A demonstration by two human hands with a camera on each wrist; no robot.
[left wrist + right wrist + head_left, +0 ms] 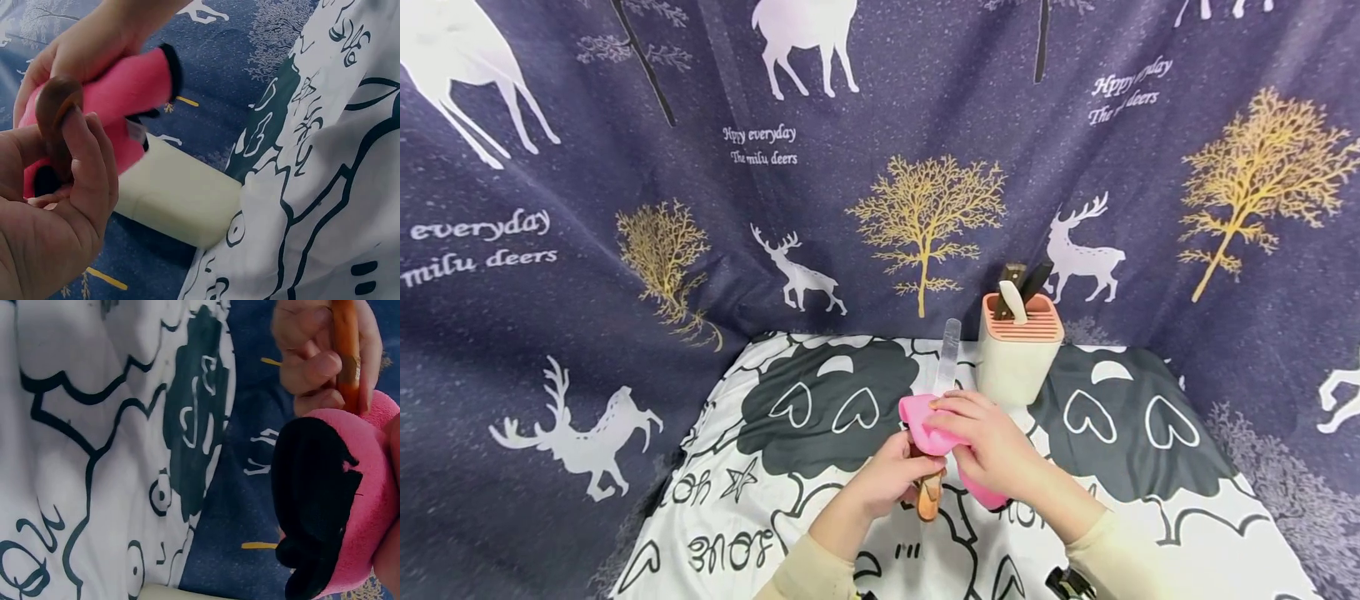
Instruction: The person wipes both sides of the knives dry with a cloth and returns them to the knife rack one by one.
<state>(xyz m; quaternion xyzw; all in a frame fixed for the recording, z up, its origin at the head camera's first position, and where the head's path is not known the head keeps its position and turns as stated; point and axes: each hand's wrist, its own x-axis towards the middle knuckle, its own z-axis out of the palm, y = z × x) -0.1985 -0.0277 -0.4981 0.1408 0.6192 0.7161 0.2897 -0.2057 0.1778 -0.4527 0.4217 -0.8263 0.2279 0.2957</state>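
My left hand (883, 477) grips the wooden handle (929, 500) of a knife with a long, flat metal blade (950, 346) and a rounded tip. The blade points away, toward the back. Around its lower part, just above the handle, my right hand (992, 437) holds a folded pink cloth (916, 410). One end of that cloth hangs down beside the right palm. In the right wrist view the black side of the cloth (309, 487) faces the camera. Fingers of the left hand (84, 162) curl round the handle end in the left wrist view.
Behind and right of the hands stands a cream knife block (1011, 367) with a salmon slotted top, holding several knives. A black and white patterned cloth (730, 508) covers the table. A dark blue curtain (820, 200) printed with deer and trees hangs behind.
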